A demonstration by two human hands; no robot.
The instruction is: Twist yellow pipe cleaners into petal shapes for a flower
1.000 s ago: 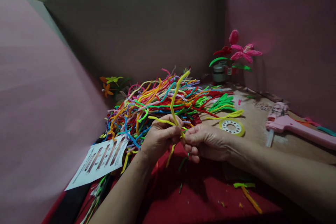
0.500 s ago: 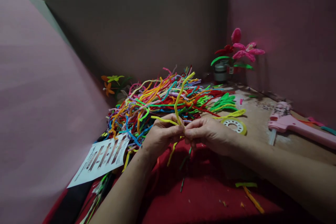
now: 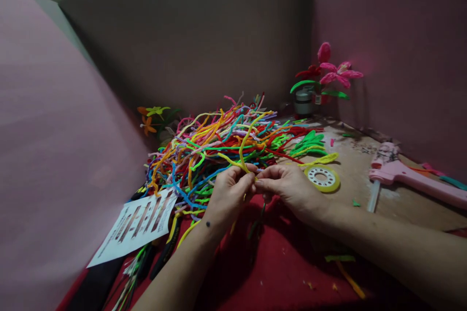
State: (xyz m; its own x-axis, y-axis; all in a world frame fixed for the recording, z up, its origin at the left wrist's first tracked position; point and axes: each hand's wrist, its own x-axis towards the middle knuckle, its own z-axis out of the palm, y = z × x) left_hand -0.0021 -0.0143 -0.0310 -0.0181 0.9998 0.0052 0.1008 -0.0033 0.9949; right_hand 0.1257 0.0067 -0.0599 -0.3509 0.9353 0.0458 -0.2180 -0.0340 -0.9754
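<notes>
printed paper sheet (image 3: pixel 136 226), markings too small to read

Bare forearms, no sleeves, small dark dot — perhaps a mole — left wrist (image 3: pixel 207 224)

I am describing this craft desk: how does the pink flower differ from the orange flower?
The pink flower stands at the back right in a small grey pot; the orange flower lies low at the back left, behind the pile of pipe cleaners. The pink flower looks larger, with wide petals; the orange one is smaller and half hidden. Both look fuzzy.

Left hand (image 3: pixel 229 192), right hand (image 3: pixel 288 189): fingertips pinched together, forearms converging.
</notes>
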